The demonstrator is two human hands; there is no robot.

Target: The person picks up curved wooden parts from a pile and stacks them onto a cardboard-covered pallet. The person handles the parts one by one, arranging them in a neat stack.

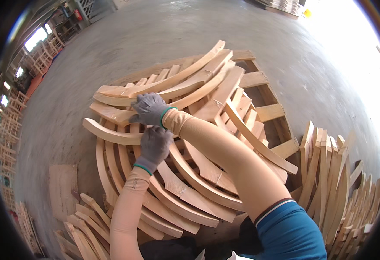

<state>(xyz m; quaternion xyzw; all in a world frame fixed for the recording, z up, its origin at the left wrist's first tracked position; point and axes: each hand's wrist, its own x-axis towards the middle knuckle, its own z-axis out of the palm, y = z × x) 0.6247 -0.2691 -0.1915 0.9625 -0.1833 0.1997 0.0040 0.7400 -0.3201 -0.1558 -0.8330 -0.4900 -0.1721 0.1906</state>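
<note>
A pile of pale, curved wooden pieces lies in crossing layers in front of me. My left hand (156, 145), in a grey glove with a green cuff, is closed at the near curved wooden piece (112, 132), its fingertips partly hidden. Just beyond it, my right hand (150, 108), gloved alike, bends its fingers over another curved wooden piece (112, 112), thumb on the near side. My right forearm crosses above the pile. Farther off, a long curved wooden piece (185, 74) lies on top. Below my hands, several more pieces (190, 180) sit side by side.
A wooden pallet (270, 113) shows under the pile's right side. Upright bundles of curved pieces (324, 169) stand at the right, with more pieces (88, 225) at lower left. A flat board (63, 190) lies on the concrete floor (155, 39). Wooden frames (8, 143) line the far left.
</note>
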